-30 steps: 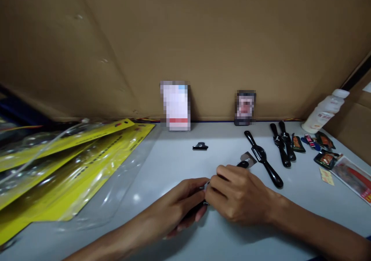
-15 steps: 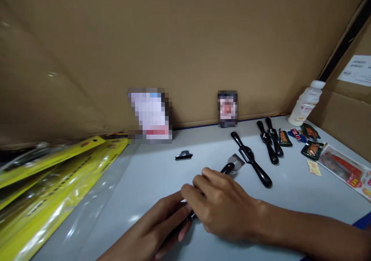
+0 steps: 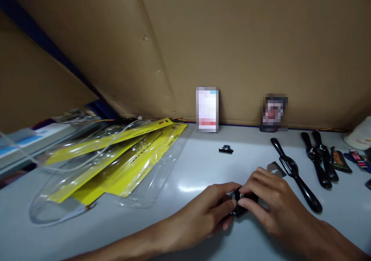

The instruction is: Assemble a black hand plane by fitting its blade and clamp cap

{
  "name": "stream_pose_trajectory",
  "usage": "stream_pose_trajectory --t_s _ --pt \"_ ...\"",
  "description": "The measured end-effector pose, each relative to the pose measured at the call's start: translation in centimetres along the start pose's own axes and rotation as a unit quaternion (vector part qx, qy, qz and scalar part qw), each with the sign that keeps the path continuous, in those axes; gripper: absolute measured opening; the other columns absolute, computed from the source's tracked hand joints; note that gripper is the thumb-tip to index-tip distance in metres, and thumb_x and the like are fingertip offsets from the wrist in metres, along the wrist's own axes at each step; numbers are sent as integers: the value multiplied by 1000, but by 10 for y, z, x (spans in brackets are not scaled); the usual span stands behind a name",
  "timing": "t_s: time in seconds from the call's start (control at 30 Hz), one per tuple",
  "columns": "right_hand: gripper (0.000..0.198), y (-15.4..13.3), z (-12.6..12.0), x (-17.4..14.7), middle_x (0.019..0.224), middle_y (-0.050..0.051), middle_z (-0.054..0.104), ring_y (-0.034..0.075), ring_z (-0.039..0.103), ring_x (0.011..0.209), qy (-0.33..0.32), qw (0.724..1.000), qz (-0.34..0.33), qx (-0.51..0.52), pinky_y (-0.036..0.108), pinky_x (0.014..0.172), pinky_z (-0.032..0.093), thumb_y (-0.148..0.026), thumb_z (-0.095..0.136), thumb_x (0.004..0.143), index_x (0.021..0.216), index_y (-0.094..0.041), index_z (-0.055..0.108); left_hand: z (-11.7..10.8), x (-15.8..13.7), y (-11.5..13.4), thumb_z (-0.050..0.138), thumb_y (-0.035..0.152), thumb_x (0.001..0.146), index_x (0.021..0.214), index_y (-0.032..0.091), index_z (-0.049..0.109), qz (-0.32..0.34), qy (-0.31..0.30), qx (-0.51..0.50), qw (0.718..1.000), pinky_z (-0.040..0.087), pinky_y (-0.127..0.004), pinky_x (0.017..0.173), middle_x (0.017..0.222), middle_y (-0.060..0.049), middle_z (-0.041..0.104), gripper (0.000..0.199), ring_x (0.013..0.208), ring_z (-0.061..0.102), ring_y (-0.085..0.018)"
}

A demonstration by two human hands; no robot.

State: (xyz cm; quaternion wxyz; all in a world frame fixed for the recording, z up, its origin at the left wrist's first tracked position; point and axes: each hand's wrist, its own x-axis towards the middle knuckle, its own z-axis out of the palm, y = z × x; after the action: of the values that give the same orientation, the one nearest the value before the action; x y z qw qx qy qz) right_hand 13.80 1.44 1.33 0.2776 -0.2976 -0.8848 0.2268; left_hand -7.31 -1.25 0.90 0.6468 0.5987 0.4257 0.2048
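A black spokeshave [image 3: 238, 211] is held between my two hands, low over the table. My left hand [image 3: 213, 210] grips it, thumb on its middle section. From the other side my right hand [image 3: 274, 199] pinches a small shiny part at the middle, probably a screw; the fingers cover most of the tool. A flat grey blade [image 3: 276, 169] lies just beyond the right knuckles, beside another black spokeshave [image 3: 293, 170] on the table. Farther back lies a small black lever cap [image 3: 225, 149].
Two more black spokeshaves [image 3: 315, 158] and small food packets [image 3: 340, 159] lie to the right. Yellow-carded clear plastic packages [image 3: 116, 164] spread across the left. Two blurred-out upright panels, one light [image 3: 207, 109] and one dark [image 3: 273, 113], lean on the cardboard wall [image 3: 232, 40]. A bottle [image 3: 359, 134] stands far right.
My view has swung left, so everything appears farther right. My right hand has shifted from across the spokeshave to a fingertip pinch at its middle. My left hand still holds it.
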Motion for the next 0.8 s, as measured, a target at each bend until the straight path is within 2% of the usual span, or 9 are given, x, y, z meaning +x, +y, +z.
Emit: stream_pose_trajectory --t_s 0.07,0.13,0.27,0.43,0.53,0.67,0.8 --pt "18 2 5 -1 84 5 61 20 53 80 35 996 -44 -70 33 69 39 -14 57 101 84 -16 62 0 0 -1 49 59 100 99 18 55 7 4 5 1000 26 -18 40 67 7 50 42 44 33 -5" --pt "22 1 12 -1 83 6 60 20 52 78 54 992 -60 -97 34 67 38 -13 49 103 84 -15 61 1 0 -3 47 57 102 100 18 55 11 10 9 1000 26 -19 41 67 7 49 40 44 32 -6" --pt "24 -5 19 1 81 4 63 19 56 76 49 998 -10 -35 34 67 40 -8 44 101 91 -14 65 1 2 -3 49 55 102 109 16 58 11 0 13 1000 26 -20 40 67 7 50 41 43 30 -6" --pt "14 -4 2 3 87 2 68 17 61 81 5 999 33 27 31 73 43 -6 62 93 95 -17 70 -2 1 2 49 52 101 116 15 57 2 -12 10 1000 24 -20 39 66 7 50 41 40 29 -6" --pt "5 0 0 3 86 3 65 19 58 81 15 998 -5 -62 31 67 40 -13 70 93 89 -16 68 -1 2 4 50 52 100 115 15 56 -3 -16 10 1000 24 -20 38 67 7 51 41 40 30 -6" --pt "25 -1 12 2 78 5 61 20 53 73 53 980 -60 -181 33 60 32 -13 52 101 79 -14 63 0 3 4 49 55 100 105 16 55 -1 -14 18 1000 22 -20 38 66 8 50 40 40 28 -5" --pt "27 -3 10 1 71 1 60 16 53 66 44 996 -28 -78 31 62 35 -19 54 102 77 -15 65 -1 1 6 48 51 100 107 16 55 -4 -14 21 1000 23 -19 38 67 7 51 36 42 30 -5"
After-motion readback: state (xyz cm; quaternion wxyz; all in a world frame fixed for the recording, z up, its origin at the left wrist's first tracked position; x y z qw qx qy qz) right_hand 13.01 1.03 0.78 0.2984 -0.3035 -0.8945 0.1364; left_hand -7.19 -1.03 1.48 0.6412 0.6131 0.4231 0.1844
